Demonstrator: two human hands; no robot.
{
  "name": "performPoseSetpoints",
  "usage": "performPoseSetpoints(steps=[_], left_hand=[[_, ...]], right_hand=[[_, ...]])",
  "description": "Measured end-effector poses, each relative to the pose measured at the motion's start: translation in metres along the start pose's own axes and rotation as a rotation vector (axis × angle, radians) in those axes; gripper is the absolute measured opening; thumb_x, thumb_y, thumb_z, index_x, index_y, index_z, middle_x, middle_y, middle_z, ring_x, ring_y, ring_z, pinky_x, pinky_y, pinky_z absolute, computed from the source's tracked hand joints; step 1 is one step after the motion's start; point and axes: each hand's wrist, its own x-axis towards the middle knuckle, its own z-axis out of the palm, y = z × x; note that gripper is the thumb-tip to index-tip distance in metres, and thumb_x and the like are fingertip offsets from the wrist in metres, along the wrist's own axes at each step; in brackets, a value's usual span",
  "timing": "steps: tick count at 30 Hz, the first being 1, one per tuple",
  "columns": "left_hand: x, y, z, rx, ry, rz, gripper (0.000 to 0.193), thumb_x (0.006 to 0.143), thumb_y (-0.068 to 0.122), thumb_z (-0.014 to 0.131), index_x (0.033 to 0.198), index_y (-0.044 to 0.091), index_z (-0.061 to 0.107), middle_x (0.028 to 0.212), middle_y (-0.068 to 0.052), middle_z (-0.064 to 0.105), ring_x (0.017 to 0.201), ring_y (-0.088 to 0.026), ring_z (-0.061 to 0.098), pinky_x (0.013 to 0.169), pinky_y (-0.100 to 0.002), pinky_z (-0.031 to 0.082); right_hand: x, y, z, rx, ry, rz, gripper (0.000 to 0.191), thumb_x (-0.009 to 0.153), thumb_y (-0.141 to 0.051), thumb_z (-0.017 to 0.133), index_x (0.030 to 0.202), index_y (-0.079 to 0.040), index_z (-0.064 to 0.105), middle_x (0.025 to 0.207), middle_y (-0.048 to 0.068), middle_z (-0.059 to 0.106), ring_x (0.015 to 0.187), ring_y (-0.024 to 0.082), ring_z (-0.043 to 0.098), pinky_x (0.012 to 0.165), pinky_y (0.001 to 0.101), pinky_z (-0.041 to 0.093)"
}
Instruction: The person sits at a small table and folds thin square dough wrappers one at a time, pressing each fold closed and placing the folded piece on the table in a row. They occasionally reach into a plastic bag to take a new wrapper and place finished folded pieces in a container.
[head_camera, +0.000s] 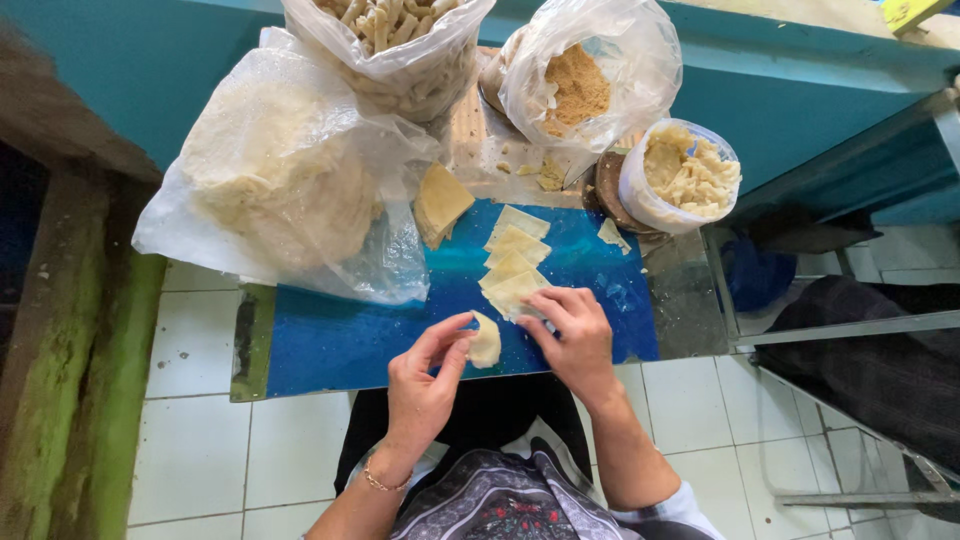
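Folding step, centre frame: left hand (425, 375) pinches a pale folded dough wrapper (485, 342); right hand (572, 335), grip loosely open, touches the pale square wrappers (512, 270) on the blue counter (330, 340).

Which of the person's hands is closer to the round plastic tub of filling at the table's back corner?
Right. The right hand rests on the row of dough squares, below the tub. The left hand, holding a folded piece, is farther away.

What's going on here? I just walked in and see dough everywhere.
A person seated at a small blue table holds a folded dough piece in the left hand. The right hand rests on a row of square wrappers. Behind stand a bag of finished rolls, a bag of brown filling and a tub of scraps.
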Motion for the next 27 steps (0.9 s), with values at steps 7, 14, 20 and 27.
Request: performPoseSetpoints(steps=[7,14,20,27], left_hand=[[0.001,-0.007,-0.003,-0.036,0.027,-0.016,0.027,0.096,0.008,0.067,0.122,0.004,0.073,0.102,-0.007,0.081,0.088,-0.008,0.074,0.077,-0.025,0.059],[0.002,-0.012,-0.002,-0.042,0.027,-0.028,0.027,0.096,0.008,0.067,0.122,0.005,0.073,0.101,-0.007,0.081,0.087,-0.008,0.073,0.077,-0.024,0.059],[0.001,-0.008,-0.005,-0.043,0.041,-0.042,0.027,0.096,0.009,0.067,0.122,0.005,0.073,0.1,-0.007,0.081,0.086,-0.007,0.072,0.076,-0.024,0.059],[0.002,-0.011,-0.009,-0.034,0.027,-0.025,0.027,0.096,0.009,0.067,0.122,0.004,0.073,0.101,-0.006,0.081,0.088,-0.007,0.073,0.077,-0.024,0.059]], right_hand=[[-0.003,-0.008,0.008,-0.145,-0.031,-0.17,0.026,0.085,-0.01,0.072,0.109,-0.018,0.077,0.108,0.0,0.07,0.102,0.023,0.065,0.084,0.0377,0.049],[0.009,-0.001,0.012,-0.027,0.116,-0.025,0.018,0.089,-0.003,0.074,0.105,-0.013,0.074,0.103,0.004,0.071,0.095,0.026,0.065,0.082,0.0367,0.052],[0.013,-0.011,0.007,-0.06,0.034,-0.154,0.024,0.082,-0.002,0.071,0.104,-0.012,0.074,0.104,0.004,0.072,0.097,0.028,0.065,0.083,0.0389,0.049],[-0.006,-0.022,0.003,-0.163,-0.007,-0.19,0.037,0.082,-0.004,0.071,0.118,-0.013,0.074,0.112,0.002,0.072,0.103,0.025,0.065,0.09,0.0398,0.048]])
